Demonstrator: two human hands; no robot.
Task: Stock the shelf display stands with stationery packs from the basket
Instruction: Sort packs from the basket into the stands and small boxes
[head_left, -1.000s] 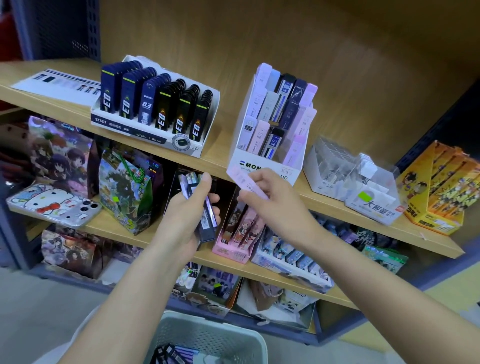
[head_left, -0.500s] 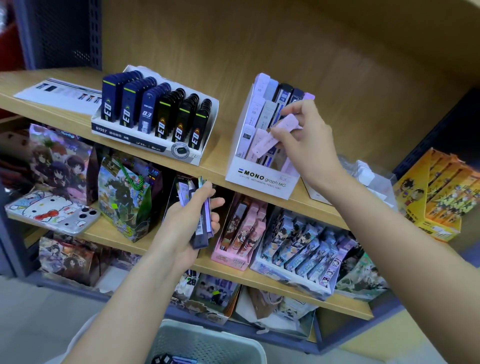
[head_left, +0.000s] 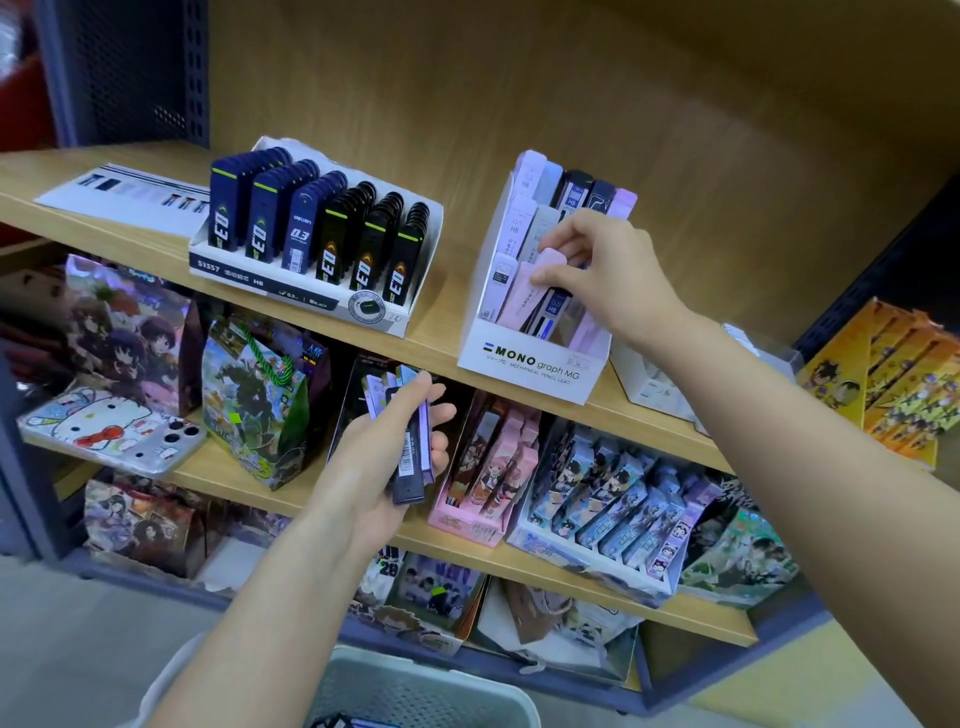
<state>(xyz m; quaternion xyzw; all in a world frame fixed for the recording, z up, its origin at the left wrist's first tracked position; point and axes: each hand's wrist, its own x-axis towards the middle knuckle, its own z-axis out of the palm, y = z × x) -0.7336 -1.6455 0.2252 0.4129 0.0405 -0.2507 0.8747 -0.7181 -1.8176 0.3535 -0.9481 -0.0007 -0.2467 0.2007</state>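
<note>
Two cardboard display stands sit on the top shelf (head_left: 447, 325), well apart. The low stand (head_left: 306, 293) on the left holds six rows of lead cases, three navy and three black. The tall white MONO stand (head_left: 530, 364) on the right holds pale and dark packs upright in stepped tiers.

The right hand (head_left: 613, 270) reaches up and across to the MONO stand with the wrist bent down. Its thumb and fingertips pinch the top of one pink pack (head_left: 522, 296), which leans in the front tier with its lower end inside the stand.

The left hand (head_left: 374, 467) is held lower, in front of the middle shelf, palm turned inward. Its fingers curl round a small bundle of packs (head_left: 408, 467) – dark and lilac ones, too overlapped to count.

One pale mesh basket (head_left: 431, 691) sits at the bottom edge, below both forearms – its contents are barely visible.
</note>
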